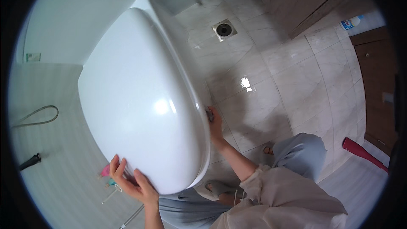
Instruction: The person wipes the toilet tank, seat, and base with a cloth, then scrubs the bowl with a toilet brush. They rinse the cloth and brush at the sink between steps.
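Observation:
A white toilet with its lid (136,92) down fills the left middle of the view. My left hand (135,179) rests with spread fingers on the lid's rounded edge, at the lower left. On the toilet's other side, my right hand (215,124) holds a dark grey cloth or pad (210,115) against the outer side, below the rim. Part of that grey thing is hidden by the fingers and the bowl.
A square floor drain (224,30) lies in the tiled floor, which has wet, shiny spots. Brown cabinets (376,86) stand at the right, with a cleaner bottle (351,22) nearby. A red long-handled item (362,152) is at the lower right. Pink and teal things (105,170) sit behind my left hand.

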`<state>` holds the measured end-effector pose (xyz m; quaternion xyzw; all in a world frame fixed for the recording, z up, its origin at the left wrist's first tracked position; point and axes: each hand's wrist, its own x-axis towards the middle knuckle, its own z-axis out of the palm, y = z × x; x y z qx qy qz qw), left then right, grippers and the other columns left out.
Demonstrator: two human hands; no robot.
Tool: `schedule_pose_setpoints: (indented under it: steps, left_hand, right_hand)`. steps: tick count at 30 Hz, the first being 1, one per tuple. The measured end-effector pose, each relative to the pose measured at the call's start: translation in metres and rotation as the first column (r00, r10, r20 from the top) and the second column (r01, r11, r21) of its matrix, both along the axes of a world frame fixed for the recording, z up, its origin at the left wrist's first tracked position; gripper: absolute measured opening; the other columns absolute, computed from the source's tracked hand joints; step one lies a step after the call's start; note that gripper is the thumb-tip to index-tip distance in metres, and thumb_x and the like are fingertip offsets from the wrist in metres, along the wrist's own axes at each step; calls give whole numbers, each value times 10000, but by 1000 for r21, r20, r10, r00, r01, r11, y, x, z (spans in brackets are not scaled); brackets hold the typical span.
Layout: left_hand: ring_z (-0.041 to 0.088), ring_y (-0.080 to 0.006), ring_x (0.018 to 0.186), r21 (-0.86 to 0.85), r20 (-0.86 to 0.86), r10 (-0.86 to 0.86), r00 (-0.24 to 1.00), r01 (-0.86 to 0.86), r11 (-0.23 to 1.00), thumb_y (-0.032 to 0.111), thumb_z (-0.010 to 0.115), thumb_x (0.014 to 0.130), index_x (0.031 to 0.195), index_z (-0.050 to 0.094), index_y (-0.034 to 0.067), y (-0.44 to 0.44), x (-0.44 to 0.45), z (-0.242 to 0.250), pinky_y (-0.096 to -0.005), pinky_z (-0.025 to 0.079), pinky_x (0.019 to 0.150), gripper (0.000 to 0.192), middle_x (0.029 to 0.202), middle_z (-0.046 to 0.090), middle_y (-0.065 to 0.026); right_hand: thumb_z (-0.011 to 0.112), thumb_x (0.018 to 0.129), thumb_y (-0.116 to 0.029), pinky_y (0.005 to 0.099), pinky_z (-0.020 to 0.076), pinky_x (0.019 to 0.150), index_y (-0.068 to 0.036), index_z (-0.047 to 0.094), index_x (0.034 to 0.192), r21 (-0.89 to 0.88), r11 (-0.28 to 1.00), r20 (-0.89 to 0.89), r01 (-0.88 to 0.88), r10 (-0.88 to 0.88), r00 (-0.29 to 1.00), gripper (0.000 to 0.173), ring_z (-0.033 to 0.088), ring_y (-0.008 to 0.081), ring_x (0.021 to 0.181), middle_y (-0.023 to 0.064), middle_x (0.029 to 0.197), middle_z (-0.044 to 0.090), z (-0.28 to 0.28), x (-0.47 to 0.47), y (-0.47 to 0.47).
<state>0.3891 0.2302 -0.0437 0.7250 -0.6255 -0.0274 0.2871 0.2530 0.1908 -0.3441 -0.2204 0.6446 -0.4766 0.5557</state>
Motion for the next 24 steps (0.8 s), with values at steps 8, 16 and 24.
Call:
schedule_pose_setpoints:
  steps: [8, 16, 24]
  left_hand:
    - [514, -276, 1177, -210, -161, -71, 984, 36, 977, 8, 605, 873, 1018, 645, 24, -7, -12, -5, -375, 397, 986, 151, 1272, 555, -160]
    - [581, -237, 1053, -304, -348, -35, 937, -78, 950, -7, 637, 834, 924, 653, 56, 1, 3, -7, -321, 463, 826, 111, 1150, 628, -101]
    - [582, -269, 1039, -336, -295, -52, 954, -52, 941, 10, 643, 812, 905, 663, 77, -6, -1, -7, -358, 466, 861, 116, 1123, 651, -86]
  right_hand:
    - [632, 917, -66, 306, 513, 744, 11, 644, 1130, -216, 974, 373, 74, 13, 928, 227, 618, 131, 864, 81, 982, 701, -33, -17, -25]
    - [496, 1023, -225, 400, 552, 951, -16, 530, 1305, 231, 955, 673, -185, -19, 740, 353, 633, 247, 1091, 102, 1212, 633, 122, -40, 22]
    - [480, 962, -194, 401, 502, 961, -48, 610, 1123, 66, 997, 749, 26, -67, 660, 254, 640, 222, 1039, 76, 1106, 667, 172, -89, 43]
